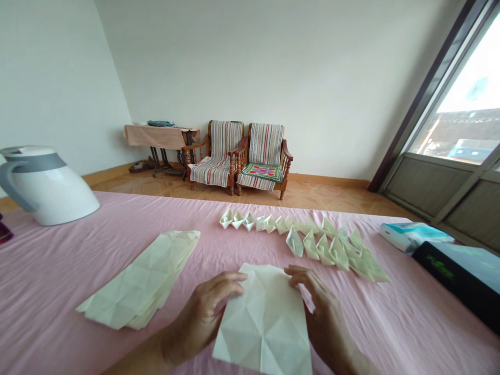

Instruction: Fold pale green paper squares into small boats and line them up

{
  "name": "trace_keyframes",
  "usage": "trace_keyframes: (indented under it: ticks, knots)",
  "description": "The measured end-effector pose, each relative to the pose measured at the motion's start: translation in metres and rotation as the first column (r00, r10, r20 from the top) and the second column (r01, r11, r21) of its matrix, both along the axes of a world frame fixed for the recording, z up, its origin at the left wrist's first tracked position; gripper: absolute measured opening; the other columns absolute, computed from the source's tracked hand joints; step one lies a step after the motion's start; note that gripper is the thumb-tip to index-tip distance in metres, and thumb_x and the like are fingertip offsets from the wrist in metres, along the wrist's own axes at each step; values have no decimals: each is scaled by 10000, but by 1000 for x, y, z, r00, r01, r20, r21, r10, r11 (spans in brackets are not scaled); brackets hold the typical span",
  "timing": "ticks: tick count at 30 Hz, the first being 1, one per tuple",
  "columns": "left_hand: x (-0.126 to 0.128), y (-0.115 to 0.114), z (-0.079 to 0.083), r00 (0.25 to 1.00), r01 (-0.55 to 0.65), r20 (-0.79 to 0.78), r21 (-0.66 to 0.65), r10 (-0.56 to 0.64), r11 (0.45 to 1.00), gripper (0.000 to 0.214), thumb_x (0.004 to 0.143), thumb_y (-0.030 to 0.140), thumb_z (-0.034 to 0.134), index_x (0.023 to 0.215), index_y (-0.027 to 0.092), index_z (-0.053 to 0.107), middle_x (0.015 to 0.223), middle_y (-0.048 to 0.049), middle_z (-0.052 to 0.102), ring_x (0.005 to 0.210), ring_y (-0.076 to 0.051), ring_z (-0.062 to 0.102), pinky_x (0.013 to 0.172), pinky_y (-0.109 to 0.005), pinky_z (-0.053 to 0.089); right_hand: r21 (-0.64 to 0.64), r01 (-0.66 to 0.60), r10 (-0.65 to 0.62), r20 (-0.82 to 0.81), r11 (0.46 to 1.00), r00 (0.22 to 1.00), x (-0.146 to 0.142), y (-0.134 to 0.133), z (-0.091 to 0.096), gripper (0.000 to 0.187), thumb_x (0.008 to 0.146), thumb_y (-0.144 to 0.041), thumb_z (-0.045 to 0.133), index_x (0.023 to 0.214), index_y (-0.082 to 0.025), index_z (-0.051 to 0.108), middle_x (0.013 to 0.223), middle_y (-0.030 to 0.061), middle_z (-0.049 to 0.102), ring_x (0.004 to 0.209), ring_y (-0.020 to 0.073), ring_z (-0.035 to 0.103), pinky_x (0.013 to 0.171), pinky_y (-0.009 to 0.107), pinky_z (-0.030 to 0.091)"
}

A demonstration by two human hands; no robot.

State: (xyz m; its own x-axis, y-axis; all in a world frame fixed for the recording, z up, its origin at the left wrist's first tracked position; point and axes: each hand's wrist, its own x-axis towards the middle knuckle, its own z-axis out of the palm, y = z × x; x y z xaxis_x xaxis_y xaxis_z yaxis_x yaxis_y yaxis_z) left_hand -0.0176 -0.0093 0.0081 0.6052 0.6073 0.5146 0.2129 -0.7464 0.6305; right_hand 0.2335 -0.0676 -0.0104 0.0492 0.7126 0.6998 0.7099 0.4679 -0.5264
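Note:
A creased white paper sheet (pixel 265 323) lies on the pink tablecloth (pixel 58 271) right in front of me. My left hand (pixel 203 317) grips its left edge, fingertips curled onto the top left corner. My right hand (pixel 324 312) grips the right edge, fingers bent over the top right corner. A stack of similar creased sheets (pixel 142 278) lies to the left. Beyond the sheet, several folded paper boats (pixel 308 239) sit in a curving row.
A white electric kettle (pixel 42 185) stands at the far left. A light blue box (pixel 414 235) and a black box (pixel 464 278) lie at the right. Beyond the table are two striped wooden chairs (pixel 238 156), a small side table (pixel 160 136) and a large window (pixel 464 120).

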Motion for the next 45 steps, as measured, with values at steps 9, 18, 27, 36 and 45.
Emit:
trace_keyframes:
  ticks: [9,18,27,36,45]
  knots:
    - [-1,-1,8,942,64,-331,322,49,945,190,946,75,449,928,162,617,963,-76,651,897,-215,582,819,-345,479,-123,-62,102,351,991,931,1,-5,-7,597,794,41,390,1300,-252,513,1287,79,578,1202,242,502,950,438,432]
    - [2,-2,10,895,237,-431,239,-116,942,193,947,71,442,954,155,616,1002,-76,673,904,-209,577,880,-368,419,-344,-177,291,315,922,903,-1,-5,-5,353,792,-30,559,1046,-256,653,1096,33,671,967,206,629,844,355,486]
    - [2,-4,8,904,220,-411,200,-122,955,200,945,95,422,897,153,607,816,-65,640,763,-197,552,753,-319,409,-202,-139,197,304,969,932,6,-20,-4,510,776,-41,451,1195,-274,624,1108,64,690,978,219,646,844,365,506]
    - [4,-6,7,914,231,-364,105,-179,967,168,931,120,453,875,165,605,786,-49,640,736,-185,552,744,-310,384,-360,-289,336,76,887,939,5,-25,-22,419,789,-176,560,1194,-264,625,948,49,719,868,226,660,776,353,497]
    - [3,0,1,975,-18,-219,-265,-42,964,191,860,209,573,1033,195,653,870,-33,641,785,-173,588,701,-244,439,-260,-262,261,-40,929,965,8,-16,-38,320,840,-354,594,1145,-284,659,749,14,716,668,188,657,635,283,502]
